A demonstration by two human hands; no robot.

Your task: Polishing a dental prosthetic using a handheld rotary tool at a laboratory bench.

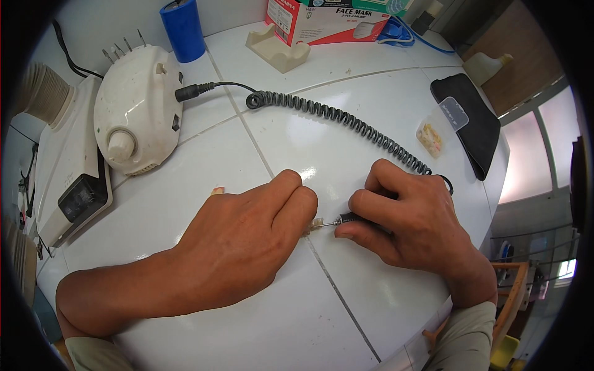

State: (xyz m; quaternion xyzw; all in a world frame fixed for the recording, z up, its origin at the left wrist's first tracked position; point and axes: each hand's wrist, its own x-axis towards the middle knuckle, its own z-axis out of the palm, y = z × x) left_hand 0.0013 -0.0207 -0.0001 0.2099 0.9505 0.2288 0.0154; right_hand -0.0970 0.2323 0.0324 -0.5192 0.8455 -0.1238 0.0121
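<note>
A small translucent yellowish piece (315, 223) is held at the fingertips of the left hand (250, 232), above the white tiled tabletop (272, 340). The left hand's fingers are curled closely together; the exact placing of their tips cannot be told, since they are hidden by the knuckles.

By the right hand (411, 219) a black rotary handpiece (351, 217) is gripped, pinched between the thumb and the bent fingers, which are closed around it. The slim metal bit (328, 224) is pointed leftward, its end set at the small piece; whether contact is made cannot be told.

The handpiece is served by a black coiled cord (346, 119), which is stretched across the tabletop and plugged into a white control unit (139, 105). The unit is fitted with a round knob (120, 144), and several thin bits are stood upright on its top. Behind it a blue cylinder (183, 31) is placed. At the right, a small clear container (430, 139) is seen near a black pouch (476, 130), which is partly overlapped by a clear lid (455, 113).
</note>
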